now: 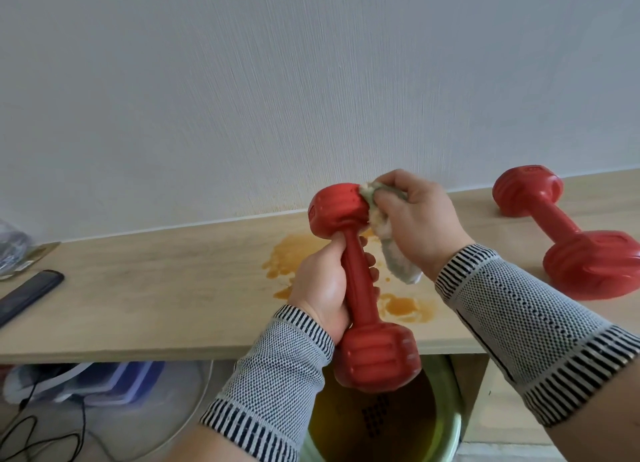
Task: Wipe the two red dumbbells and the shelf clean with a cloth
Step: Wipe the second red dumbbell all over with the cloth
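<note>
A pale textured wall rises behind a long light-wood shelf [138, 288] that runs from the left edge of the head view to the right, smeared near its middle with an orange stain [294, 257] reaching toward the front edge.

Above that stain the left hand [322, 288] has its fingers closed round the slim handle of a red plastic dumbbell [360, 288], held almost upright with its long axis tilted slightly, lower head out past the shelf's front edge. The right hand [419, 226] grips a crumpled, soiled whitish cloth [384, 240] and presses it against the right side of the upper head, so the surface being wiped lies directly left of the right fingers. I judge the first dumbbell is mid-wipe.

The second red dumbbell [564, 229] lies on its side toward the shelf's right end, long axis running from the back edge toward the front, well apart from both hands and nearer the right one. Nothing stands between.

At the left end lie a dark flat remote-like object [31, 293] and a grey bag [14, 247]. Under the shelf stands a green bucket [450, 437].
</note>
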Demonstrator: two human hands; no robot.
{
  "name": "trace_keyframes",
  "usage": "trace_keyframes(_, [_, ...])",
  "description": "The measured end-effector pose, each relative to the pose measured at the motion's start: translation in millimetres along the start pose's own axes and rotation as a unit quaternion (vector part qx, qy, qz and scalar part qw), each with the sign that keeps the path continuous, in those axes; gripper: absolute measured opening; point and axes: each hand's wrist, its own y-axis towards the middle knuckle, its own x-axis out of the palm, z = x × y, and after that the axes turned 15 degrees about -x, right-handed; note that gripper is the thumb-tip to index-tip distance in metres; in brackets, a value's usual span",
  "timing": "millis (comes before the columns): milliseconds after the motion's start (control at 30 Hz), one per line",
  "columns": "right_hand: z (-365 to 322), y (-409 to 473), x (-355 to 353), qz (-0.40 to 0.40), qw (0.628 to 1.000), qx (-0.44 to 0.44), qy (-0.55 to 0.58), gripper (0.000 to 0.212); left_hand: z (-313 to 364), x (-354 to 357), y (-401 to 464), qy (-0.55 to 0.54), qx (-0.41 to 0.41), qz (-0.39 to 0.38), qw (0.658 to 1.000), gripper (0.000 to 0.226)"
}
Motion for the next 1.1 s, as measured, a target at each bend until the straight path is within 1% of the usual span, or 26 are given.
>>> trace_keyframes(67, [5.9,-0.9,-1.9,0.007,0.999,0.047,0.020,0.013,-0.9,-0.1,0.0,-0.003,-0.005,0.001,1.000,0.036])
trace_keyframes(100, [5.9,-1.7,-2.0,0.009,0.998,0.052,0.023,0.013,-0.8,-0.8,0.4,-0.002,-0.006,0.002,1.000,0.037])
trace_keyframes(133, [3.7,-2.2,-1.5,0.007,0.999,0.040,0.015,0.012,-0.1,-1.6,0.7,0.000,-0.006,0.002,1.000,0.037])
trace_keyframes(233, [-12.1,-1.8,2.0,-0.020,0.998,-0.053,-0.028,0.006,3.0,-2.3,1.1,-0.009,-0.010,-0.002,1.000,0.040])
trace_keyframes(267, [-13.6,-1.4,3.8,-0.022,0.997,-0.071,-0.030,0.006,3.7,-1.8,1.3,-0.014,-0.011,-0.003,1.000,0.040])
trace_keyframes(300, [-12.8,-1.1,4.6,-0.012,0.997,-0.068,-0.016,0.007,4.1,-0.8,1.0,-0.019,-0.013,-0.006,1.000,0.041])
trace_keyframes(367, [-3.6,-0.5,3.4,0.019,0.999,-0.004,0.029,0.008,3.6,1.1,0.9,-0.026,-0.016,-0.015,0.999,0.041])
trace_keyframes(433, [5.8,-1.9,0.1,0.032,0.998,0.053,0.031,0.009,2.5,1.6,1.9,-0.029,-0.014,-0.022,0.999,0.042])
trace_keyframes(500, [7.9,-3.3,-1.6,0.038,0.997,0.062,0.029,0.009,3.0,1.8,3.1,-0.031,-0.005,-0.021,0.999,0.042])
trace_keyframes(567, [0.0,-5.2,0.2,0.028,0.999,0.021,0.012,0.008,4.2,1.6,3.7,-0.041,0.001,-0.017,0.999,0.040])
trace_keyframes(700, [-17.1,-9.1,4.8,-0.013,0.992,-0.109,-0.066,0.006,3.1,1.0,5.3,-0.034,0.000,0.007,0.999,0.040])
trace_keyframes(733, [-19.0,-10.1,5.2,-0.014,0.989,-0.127,-0.073,0.007,2.3,1.1,5.6,-0.028,0.000,0.008,1.000,0.040])
trace_keyframes(767, [-18.1,-10.7,5.5,-0.012,0.989,-0.127,-0.068,0.009,1.4,1.1,5.7,-0.024,-0.002,0.008,1.000,0.040])
trace_keyframes(800, [-15.5,-10.3,5.1,-0.007,0.992,-0.111,-0.055,0.009,0.9,1.2,5.8,-0.025,-0.005,0.005,1.000,0.040])
trace_keyframes(933, [2.0,-6.9,2.2,0.004,1.000,0.024,0.000,0.009,-1.3,0.5,7.3,-0.032,-0.014,0.001,0.999,0.037])
trace_keyframes(967, [4.9,-7.6,2.5,0.008,0.999,0.036,-0.002,0.008,-1.9,0.4,7.8,-0.033,-0.016,0.002,0.999,0.037])
trace_keyframes(1000, [5.8,-8.7,3.3,0.013,0.999,0.027,-0.016,0.007,-2.1,0.3,8.3,-0.036,-0.017,0.001,0.999,0.037])
trace_keyframes(1033, [4.7,-10.2,4.5,0.019,0.999,-0.002,-0.040,0.006,-1.6,0.3,8.9,-0.040,-0.018,0.000,0.999,0.037])
trace_keyframes(1100, [-1.5,-12.5,6.9,0.026,0.992,-0.089,-0.086,0.007,-0.1,1.3,9.2,-0.046,-0.023,-0.001,0.999,0.037])
